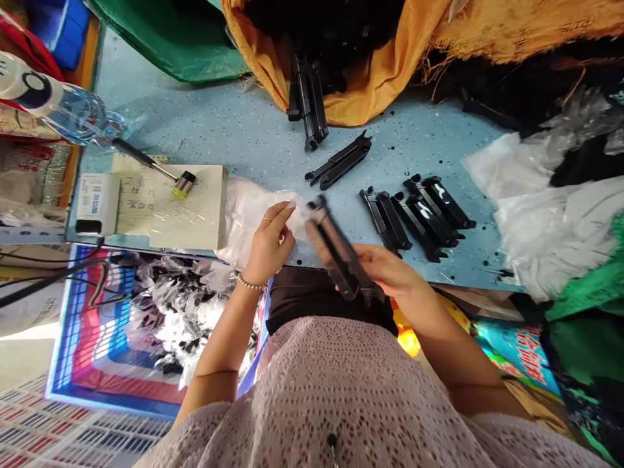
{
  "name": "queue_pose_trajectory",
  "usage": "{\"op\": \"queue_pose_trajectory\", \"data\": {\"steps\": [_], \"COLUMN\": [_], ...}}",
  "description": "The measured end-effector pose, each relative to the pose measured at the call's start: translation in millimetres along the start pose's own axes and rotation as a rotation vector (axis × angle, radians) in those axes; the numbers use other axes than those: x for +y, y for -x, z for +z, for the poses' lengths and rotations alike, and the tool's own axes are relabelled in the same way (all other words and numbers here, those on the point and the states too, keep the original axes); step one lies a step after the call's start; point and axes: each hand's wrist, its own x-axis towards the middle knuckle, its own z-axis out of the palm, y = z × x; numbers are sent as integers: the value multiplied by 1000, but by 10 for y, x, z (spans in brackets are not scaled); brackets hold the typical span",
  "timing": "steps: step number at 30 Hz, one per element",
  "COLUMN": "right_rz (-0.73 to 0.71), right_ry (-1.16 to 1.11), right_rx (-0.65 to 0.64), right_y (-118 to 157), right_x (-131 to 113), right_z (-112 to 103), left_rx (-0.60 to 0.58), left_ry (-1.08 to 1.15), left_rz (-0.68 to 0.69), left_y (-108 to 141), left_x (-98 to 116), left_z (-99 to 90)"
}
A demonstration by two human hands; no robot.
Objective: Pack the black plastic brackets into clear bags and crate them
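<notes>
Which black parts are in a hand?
The blurred black parts, gripped in the right hand; the others lie on the table or at the orange sack.

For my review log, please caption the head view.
Right hand holding a black part, left hand beside clear plastic, similar parts on the blue table.

A pair of long, slim black bars (pixel 347 250), parallel and side by side, is held in the right hand (pixel 390 270) on the near side of the orange sack (pixel 380 101). The bars slant, their left ends closer to the sack; blur hides whether they are joined. Thin, whitish see-through plastic film (pixel 242 201) lies rumpled in front of the sack, off to its left.
</notes>
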Motion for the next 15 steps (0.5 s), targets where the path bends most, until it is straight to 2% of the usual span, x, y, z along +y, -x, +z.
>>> {"op": "queue_pose_trajectory", "data": {"steps": [1, 3, 6, 8, 11, 12, 13, 15], "right_rz": [66, 124, 85, 0, -218, -273, -297, -259], "right_ry": [-32, -90, -101, -56, 180, 293, 399, 550], "right_rx": [-58, -91, -56, 13, 247, 271, 229, 5], "right_y": [2, -85, -335, -481, -530, -490, -426, -243], "right_x": [28, 73, 99, 114, 157, 166, 165, 115], "right_z": [2, -12, -33, 9, 194, 273, 345, 434], "left_rx": [-11, -29, -121, -216, -282, -264, -239, -228], "left_ry": [17, 18, 37, 89, 151, 154, 151, 128], "left_rz": [15, 64, 244, 351, 335, 297, 248, 118], "left_y": [15, 71, 201, 292, 419, 470, 532, 695], "left_x": [24, 94, 238, 336, 488, 548, 610, 709], "left_z": [-24, -58, -11, 71, 67, -20, -162, -593]}}
